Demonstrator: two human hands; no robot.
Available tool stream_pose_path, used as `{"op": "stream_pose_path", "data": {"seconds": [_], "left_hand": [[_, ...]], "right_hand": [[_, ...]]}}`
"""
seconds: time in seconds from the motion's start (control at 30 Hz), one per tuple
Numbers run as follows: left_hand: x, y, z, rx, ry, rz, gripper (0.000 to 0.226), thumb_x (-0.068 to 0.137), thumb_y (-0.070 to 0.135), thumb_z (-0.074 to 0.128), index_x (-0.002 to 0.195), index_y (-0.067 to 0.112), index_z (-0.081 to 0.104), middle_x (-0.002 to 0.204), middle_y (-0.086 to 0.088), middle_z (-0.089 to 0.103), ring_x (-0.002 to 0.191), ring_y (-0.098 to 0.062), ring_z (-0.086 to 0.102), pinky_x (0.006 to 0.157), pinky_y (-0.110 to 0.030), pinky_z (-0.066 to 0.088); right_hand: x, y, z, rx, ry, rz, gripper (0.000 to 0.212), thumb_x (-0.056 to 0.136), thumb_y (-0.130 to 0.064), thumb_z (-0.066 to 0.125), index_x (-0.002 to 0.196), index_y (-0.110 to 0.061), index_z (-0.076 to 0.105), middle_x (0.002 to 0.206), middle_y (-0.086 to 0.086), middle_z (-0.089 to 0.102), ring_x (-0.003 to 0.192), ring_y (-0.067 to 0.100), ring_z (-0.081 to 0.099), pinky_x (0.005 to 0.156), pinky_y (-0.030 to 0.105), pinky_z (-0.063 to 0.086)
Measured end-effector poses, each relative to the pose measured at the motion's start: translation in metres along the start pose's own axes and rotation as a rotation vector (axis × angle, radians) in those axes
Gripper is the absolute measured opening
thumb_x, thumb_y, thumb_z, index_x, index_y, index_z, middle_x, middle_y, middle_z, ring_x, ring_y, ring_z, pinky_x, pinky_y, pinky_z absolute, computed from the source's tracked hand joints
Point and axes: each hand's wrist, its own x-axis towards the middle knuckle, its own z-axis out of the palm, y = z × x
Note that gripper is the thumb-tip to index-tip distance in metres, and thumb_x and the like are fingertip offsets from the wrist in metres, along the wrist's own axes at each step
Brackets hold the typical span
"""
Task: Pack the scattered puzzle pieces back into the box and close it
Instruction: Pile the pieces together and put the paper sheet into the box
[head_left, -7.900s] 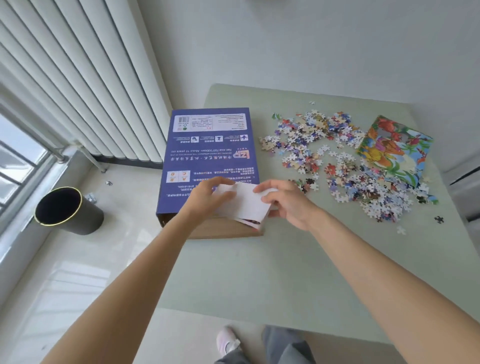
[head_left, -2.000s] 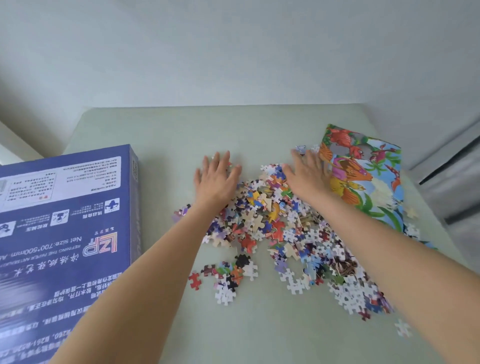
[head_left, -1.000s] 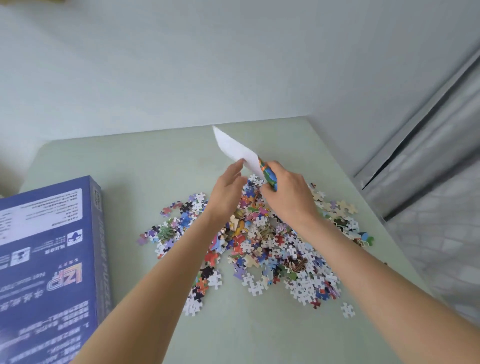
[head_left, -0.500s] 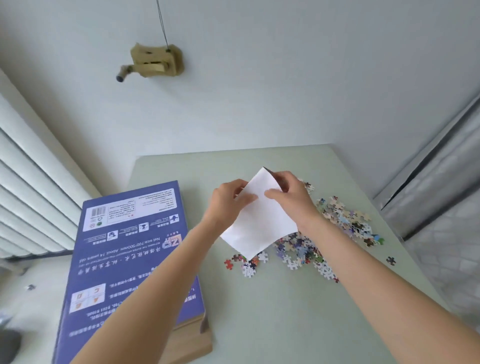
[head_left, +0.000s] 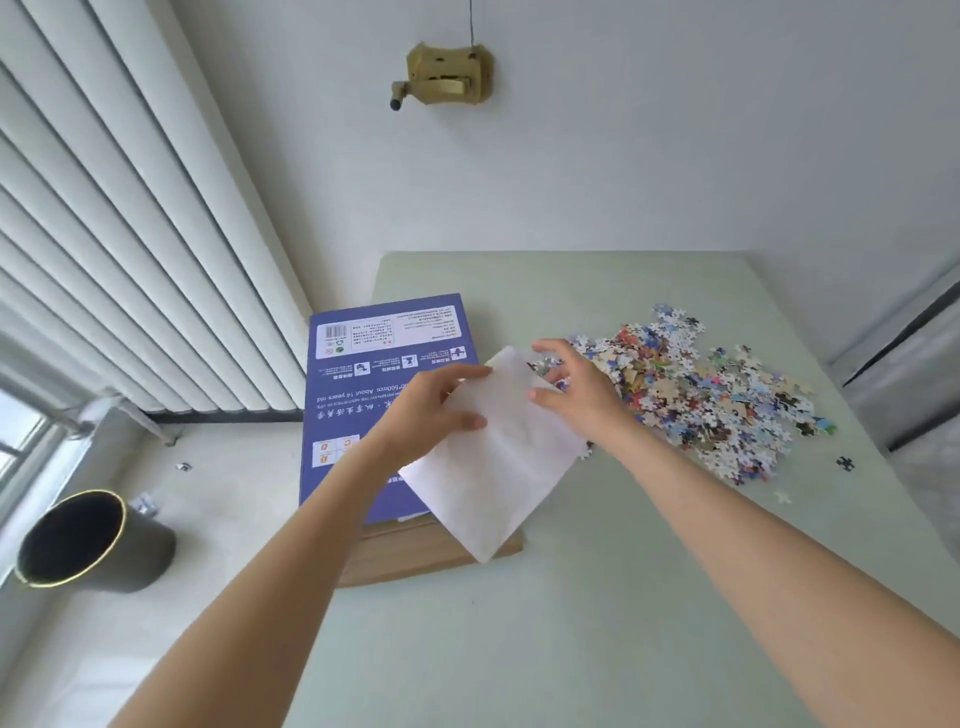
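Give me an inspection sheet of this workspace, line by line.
Surface: pale green table, against the white wall.
Job's things: blue puzzle box at table's left edge, its brown cardboard tray protruding; colourful jigsaw pieces heaped on the right; one dark stray piece apart.
Clutter: folded white paper sheet, held above the box.
Grippers: left hand pinches the sheet; right hand touches it, fingers spread.
Cables: thin cord above brass wall fitting.
Surroundings: white vertical blinds; black bin on floor.
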Motion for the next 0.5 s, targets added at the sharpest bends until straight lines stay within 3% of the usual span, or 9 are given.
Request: {"op": "stream_pose_path", "data": {"seconds": [0.07, 0.1, 0.17, 0.23, 0.3, 0.37, 0.43, 0.5], "left_hand": [[-0.024, -0.009, -0.004, -0.022, 0.095, -0.015, 0.040, 0.078, 0.009, 0.071, 0.115, 0.021, 0.061, 0.096, 0.008, 0.062, 0.085, -0.004, 0.057, 0.072, -0.004, 0.042], [-0.034, -0.015, -0.004, -0.018, 0.170, -0.021, 0.030, 0.078, 0.014, 0.072, 0.106, 0.022, 0.065, 0.091, 0.012, 0.062, 0.080, 0.002, 0.054, 0.068, -0.003, 0.039], [-0.048, -0.027, -0.009, -0.037, 0.314, -0.064, 0.010, 0.077, 0.021, 0.073, 0.083, 0.025, 0.067, 0.084, 0.008, 0.065, 0.074, 0.002, 0.054, 0.069, -0.010, 0.039], [-0.060, -0.039, -0.013, -0.111, 0.393, -0.106, 0.009, 0.077, 0.023, 0.073, 0.073, 0.025, 0.065, 0.081, 0.000, 0.068, 0.074, -0.008, 0.056, 0.073, -0.022, 0.041], [-0.069, -0.048, -0.013, -0.158, 0.417, -0.127, 0.005, 0.079, 0.023, 0.072, 0.078, 0.021, 0.067, 0.076, 0.003, 0.064, 0.072, -0.009, 0.055, 0.070, -0.023, 0.041], [-0.073, -0.058, -0.010, -0.127, 0.429, -0.136, 0.014, 0.081, 0.023, 0.070, 0.093, 0.017, 0.069, 0.077, 0.006, 0.058, 0.073, -0.008, 0.053, 0.066, -0.018, 0.038], [-0.077, -0.072, -0.006, -0.026, 0.407, -0.169, 0.026, 0.083, 0.020, 0.068, 0.108, 0.018, 0.064, 0.093, 0.002, 0.056, 0.081, -0.012, 0.053, 0.069, -0.019, 0.040], [-0.079, -0.088, 0.000, 0.120, 0.361, -0.185, 0.035, 0.082, 0.013, 0.067, 0.116, 0.017, 0.059, 0.110, -0.004, 0.053, 0.093, -0.018, 0.054, 0.080, -0.023, 0.040]], "right_hand": [[-0.017, -0.013, 0.022, -0.096, -0.144, -0.071, 0.024, 0.089, -0.021, 0.061, 0.112, -0.017, 0.066, 0.102, 0.002, 0.056, 0.105, 0.015, 0.050, 0.082, 0.021, 0.032], [-0.028, -0.021, 0.032, -0.059, -0.234, -0.052, 0.023, 0.092, -0.028, 0.056, 0.103, -0.014, 0.070, 0.100, -0.003, 0.056, 0.103, 0.010, 0.050, 0.084, 0.020, 0.031], [-0.049, -0.035, 0.046, 0.138, -0.409, 0.048, 0.029, 0.095, -0.035, 0.049, 0.095, -0.014, 0.070, 0.096, -0.008, 0.064, 0.087, 0.000, 0.060, 0.078, 0.016, 0.039], [-0.062, -0.037, 0.059, 0.202, -0.486, 0.057, 0.021, 0.094, -0.025, 0.054, 0.097, -0.007, 0.065, 0.093, -0.001, 0.068, 0.072, -0.005, 0.064, 0.061, 0.006, 0.040], [-0.067, -0.031, 0.072, 0.172, -0.459, 0.025, 0.009, 0.091, -0.013, 0.059, 0.091, -0.005, 0.063, 0.078, -0.001, 0.062, 0.062, -0.001, 0.058, 0.055, 0.009, 0.037], [-0.068, -0.024, 0.083, 0.148, -0.408, 0.031, 0.011, 0.088, -0.011, 0.061, 0.079, -0.005, 0.063, 0.071, 0.001, 0.055, 0.065, 0.009, 0.050, 0.058, 0.020, 0.035], [-0.070, -0.014, 0.093, 0.146, -0.381, 0.100, 0.022, 0.087, -0.012, 0.063, 0.065, -0.011, 0.058, 0.065, -0.002, 0.050, 0.063, 0.010, 0.044, 0.056, 0.023, 0.031], [-0.072, -0.005, 0.099, 0.192, -0.406, 0.234, 0.021, 0.088, -0.011, 0.061, 0.068, -0.016, 0.056, 0.064, -0.004, 0.050, 0.059, 0.008, 0.045, 0.048, 0.016, 0.035]]}}
